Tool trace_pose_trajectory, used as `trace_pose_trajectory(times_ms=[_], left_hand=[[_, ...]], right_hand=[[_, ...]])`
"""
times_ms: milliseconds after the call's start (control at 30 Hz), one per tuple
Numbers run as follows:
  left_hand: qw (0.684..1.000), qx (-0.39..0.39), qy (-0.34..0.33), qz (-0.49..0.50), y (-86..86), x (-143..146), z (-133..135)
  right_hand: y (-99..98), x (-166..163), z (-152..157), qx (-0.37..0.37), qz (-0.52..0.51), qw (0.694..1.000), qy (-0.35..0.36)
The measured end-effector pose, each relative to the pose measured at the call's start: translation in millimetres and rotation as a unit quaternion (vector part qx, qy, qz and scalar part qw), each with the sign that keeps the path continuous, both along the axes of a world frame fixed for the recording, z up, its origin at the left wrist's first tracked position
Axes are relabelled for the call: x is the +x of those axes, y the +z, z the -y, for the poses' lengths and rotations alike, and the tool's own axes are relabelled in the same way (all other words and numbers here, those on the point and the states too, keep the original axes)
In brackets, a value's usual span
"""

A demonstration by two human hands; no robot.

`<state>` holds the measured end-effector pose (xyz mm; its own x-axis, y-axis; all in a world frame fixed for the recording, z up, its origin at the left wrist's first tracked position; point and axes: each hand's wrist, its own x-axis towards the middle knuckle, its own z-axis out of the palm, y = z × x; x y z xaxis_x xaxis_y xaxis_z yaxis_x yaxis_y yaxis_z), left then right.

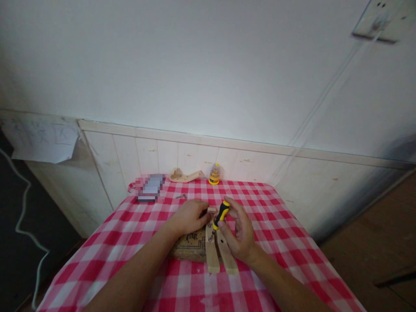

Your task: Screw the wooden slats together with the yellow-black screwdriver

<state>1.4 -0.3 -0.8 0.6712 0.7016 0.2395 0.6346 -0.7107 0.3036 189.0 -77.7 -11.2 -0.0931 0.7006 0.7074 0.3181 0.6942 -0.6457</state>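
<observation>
My right hand (238, 229) is closed round a small screwdriver (220, 216) with a yellow and black handle, its tip pointing down at the upper end of two pale wooden slats (218, 255). My left hand (190, 216) rests with curled fingers on a wooden assembly (190, 247), pinching a small wooden block (212, 209) at its top. The slats lie side by side on the red and white checked tablecloth (279, 242). A screw or two (181, 196) lie just beyond my left hand.
At the table's far edge sit a curved wooden piece (185, 175), a yellow bit holder (214, 174) and a blurred flat object (150, 187). White panelled wall rises directly behind. Wooden floor lies to the right; a pale cord (22, 216) hangs at left.
</observation>
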Motion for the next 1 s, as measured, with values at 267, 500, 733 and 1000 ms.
trace_pose_trajectory(times_ms=[267,500,733,1000], left_hand=[[0.998,-0.046,0.018,0.044,8.8,-1.6,5.9],[0.994,-0.038,0.015,0.102,33.9,-14.6,14.4],[0.994,-0.073,0.063,0.059,58.6,-20.7,23.0],[0.954,-0.218,0.115,-0.171,54.5,-45.7,20.3]], right_hand=[[0.6,2.2,-0.7,0.01,-0.02,0.999,-0.031],[1.3,5.1,-1.7,-0.007,-0.078,0.995,-0.063],[4.0,3.8,-7.1,0.007,-0.066,0.994,-0.088],[2.6,3.6,-14.6,-0.026,-0.089,0.989,-0.115]])
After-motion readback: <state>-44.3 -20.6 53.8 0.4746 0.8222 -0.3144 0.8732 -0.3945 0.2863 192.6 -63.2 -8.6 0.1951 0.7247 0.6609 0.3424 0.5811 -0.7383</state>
